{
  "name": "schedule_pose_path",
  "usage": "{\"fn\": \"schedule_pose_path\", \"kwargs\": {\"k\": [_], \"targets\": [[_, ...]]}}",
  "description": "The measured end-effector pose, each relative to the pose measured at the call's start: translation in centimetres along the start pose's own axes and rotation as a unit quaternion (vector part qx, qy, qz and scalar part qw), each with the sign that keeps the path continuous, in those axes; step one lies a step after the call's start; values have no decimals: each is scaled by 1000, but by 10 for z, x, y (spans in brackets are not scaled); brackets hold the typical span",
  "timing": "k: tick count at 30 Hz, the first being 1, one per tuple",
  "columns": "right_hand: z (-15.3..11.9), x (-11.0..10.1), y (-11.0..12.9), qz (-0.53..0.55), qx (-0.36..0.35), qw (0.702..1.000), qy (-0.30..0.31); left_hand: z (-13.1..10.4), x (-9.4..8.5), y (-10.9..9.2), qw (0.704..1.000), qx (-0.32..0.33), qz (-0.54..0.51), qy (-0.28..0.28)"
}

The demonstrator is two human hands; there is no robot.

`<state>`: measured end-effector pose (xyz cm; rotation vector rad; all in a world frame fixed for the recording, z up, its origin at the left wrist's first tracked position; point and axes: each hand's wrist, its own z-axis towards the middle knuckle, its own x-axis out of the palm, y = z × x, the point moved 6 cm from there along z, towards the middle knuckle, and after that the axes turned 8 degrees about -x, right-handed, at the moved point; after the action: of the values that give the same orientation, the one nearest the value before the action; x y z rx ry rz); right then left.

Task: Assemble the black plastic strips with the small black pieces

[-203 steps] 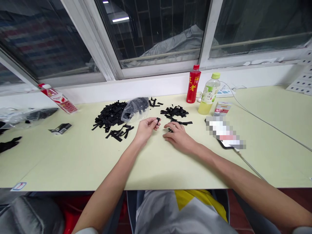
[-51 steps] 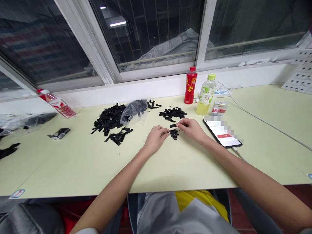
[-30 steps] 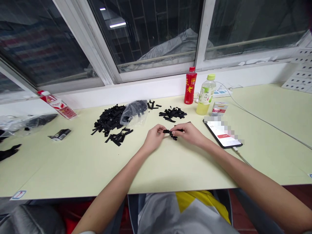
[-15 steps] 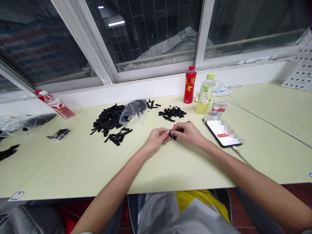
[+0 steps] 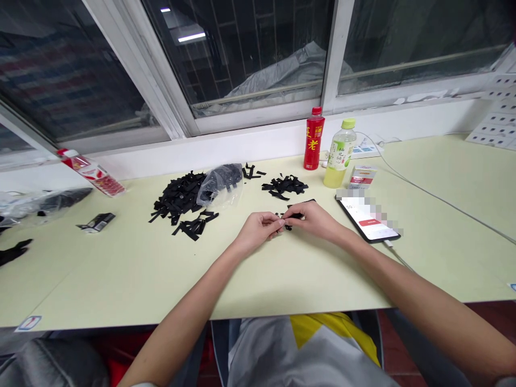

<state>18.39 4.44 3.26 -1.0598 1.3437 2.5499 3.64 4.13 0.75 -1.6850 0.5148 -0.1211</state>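
Over the table's middle, my left hand [image 5: 258, 228] and my right hand [image 5: 312, 219] meet at the fingertips. Both are closed in a pinch, and whatever lies between the fingers is too small and hidden to make out. Small black pieces [image 5: 288, 228] show just below and behind the fingertips. Under my right hand a dark flat item [image 5: 303, 203] is partly covered. Beyond the hands lies a small pile of black fabric strips [image 5: 284, 186]. A larger heap of black strips [image 5: 177, 198] is to the left, beside a clear plastic bag [image 5: 221, 185] with black pieces inside.
A red bottle [image 5: 313, 140] and a yellow-green drink bottle [image 5: 340, 155] stand at the back, near a small box [image 5: 362, 177]. A phone [image 5: 367, 217] with a charging cable [image 5: 397, 254] lies right. Leftward are a crumpled black packet [image 5: 97, 222] and a tilted red-capped bottle [image 5: 94, 173].
My fingertips have come closer together, and the black loop seen between them before is now mostly hidden. The piles and bottles stay where they were.
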Motion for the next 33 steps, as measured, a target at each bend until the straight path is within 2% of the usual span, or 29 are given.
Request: {"fn": "schedule_pose_path", "kwargs": {"k": [7,12,16,19,22,24,26,29,33], "targets": [[0,-2,-1,-13,2,1000,6,-3,0,-2,998,9,34,44],[-1,-7,0,-1,7,1000,-4,-3,-2,0,998,-17,-41,49],[-1,-11,-3,0,27,999,-21,-3,-3,1,997,-21,-56,52],[-1,-10,-7,11,44,999,-20,-3,-6,-5,999,11,-29,40],[-2,-3,-11,54,56,997,-1,-5,-8,-17,996,89,10,25],[-2,2,-11,82,57,995,18,-7,-6,-23,991,128,9,35],[-2,7,-10,92,52,994,40,-8,-2,-24,990,132,-4,49],[-1,6,-13,56,52,996,39,-6,-1,-20,994,98,-21,32],[-2,-11,-24,-100,74,992,-28,-1,-11,-13,997,61,-37,-32]]}}
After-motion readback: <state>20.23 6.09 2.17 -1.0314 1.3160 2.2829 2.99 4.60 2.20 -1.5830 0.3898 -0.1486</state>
